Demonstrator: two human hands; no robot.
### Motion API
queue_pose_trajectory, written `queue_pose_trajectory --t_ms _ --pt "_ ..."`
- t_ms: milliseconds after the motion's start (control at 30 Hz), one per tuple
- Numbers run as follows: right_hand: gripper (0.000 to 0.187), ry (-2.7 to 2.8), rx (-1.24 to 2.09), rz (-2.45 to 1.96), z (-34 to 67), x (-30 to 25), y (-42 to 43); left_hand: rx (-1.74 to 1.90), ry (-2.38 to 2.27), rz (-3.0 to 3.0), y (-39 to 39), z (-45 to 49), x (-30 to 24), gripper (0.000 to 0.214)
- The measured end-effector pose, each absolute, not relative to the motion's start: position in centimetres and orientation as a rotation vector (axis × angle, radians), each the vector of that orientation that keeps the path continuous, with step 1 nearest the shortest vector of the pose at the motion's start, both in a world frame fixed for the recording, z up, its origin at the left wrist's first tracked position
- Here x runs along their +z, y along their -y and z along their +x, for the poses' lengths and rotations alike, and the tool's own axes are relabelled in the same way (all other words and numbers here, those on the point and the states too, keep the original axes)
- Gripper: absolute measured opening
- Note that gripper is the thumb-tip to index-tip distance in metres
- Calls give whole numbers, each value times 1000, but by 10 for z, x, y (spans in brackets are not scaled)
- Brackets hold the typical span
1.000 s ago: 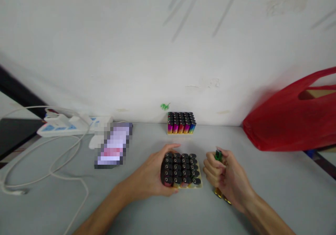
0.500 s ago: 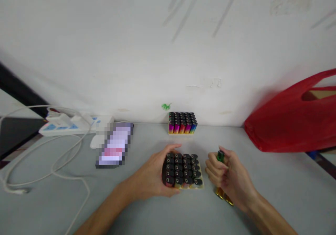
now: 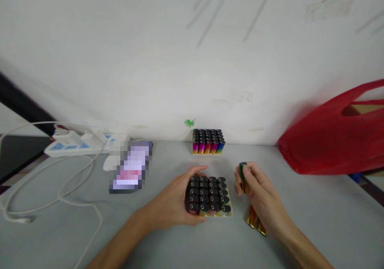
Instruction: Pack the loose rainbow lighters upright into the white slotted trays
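Observation:
My left hand [image 3: 172, 203] grips the left side of a small tray [image 3: 210, 195] packed with several upright black-capped lighters on the grey table. Just right of that tray, my right hand [image 3: 258, 195] pinches one green and gold lighter [image 3: 243, 175] at its fingertips, raised off the table. More gold lighters [image 3: 254, 221] poke out under the same hand's palm. A second tray of rainbow-coloured lighters [image 3: 207, 141] stands against the wall behind.
A red plastic bag [image 3: 333, 137] with a box inside fills the right. A phone [image 3: 130, 167] lies left of centre, with a white power strip [image 3: 81, 144] and white cables [image 3: 54, 189] trailing farther left. A white wall closes the back.
My right hand has opened from a fist into a fingertip pinch and lifted the green lighter up and slightly left, toward the tray. My left hand and the tray have stayed put.

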State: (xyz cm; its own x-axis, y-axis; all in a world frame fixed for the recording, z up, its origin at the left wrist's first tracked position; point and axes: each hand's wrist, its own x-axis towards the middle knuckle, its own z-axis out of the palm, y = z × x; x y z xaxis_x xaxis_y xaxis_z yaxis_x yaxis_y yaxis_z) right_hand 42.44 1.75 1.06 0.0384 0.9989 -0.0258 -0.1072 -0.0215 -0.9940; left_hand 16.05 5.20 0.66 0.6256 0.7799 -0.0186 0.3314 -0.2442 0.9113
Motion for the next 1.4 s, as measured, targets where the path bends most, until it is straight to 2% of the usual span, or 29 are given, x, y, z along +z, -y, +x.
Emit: queue_pose_trajectory --t_ms 100,467,900,1033,1167,1400 --pt "32 1248 1099 -1223 425 14 -17 550 -879 1809 -51 161 7 109" --pt "22 1526 956 -1260 431 8 -18 564 -886 1822 -52 161 7 109" --pt "18 1802 822 -1275 449 17 -20 563 -879 1806 -51 160 6 111" --pt "23 1841 862 -1310 446 19 -17 540 -892 1817 -51 160 7 114" --pt "45 1793 891 -1324 452 17 -16 539 -901 1798 -51 160 7 114" --pt "24 2058 907 -1548 492 22 -31 553 -881 1772 -51 160 5 115"
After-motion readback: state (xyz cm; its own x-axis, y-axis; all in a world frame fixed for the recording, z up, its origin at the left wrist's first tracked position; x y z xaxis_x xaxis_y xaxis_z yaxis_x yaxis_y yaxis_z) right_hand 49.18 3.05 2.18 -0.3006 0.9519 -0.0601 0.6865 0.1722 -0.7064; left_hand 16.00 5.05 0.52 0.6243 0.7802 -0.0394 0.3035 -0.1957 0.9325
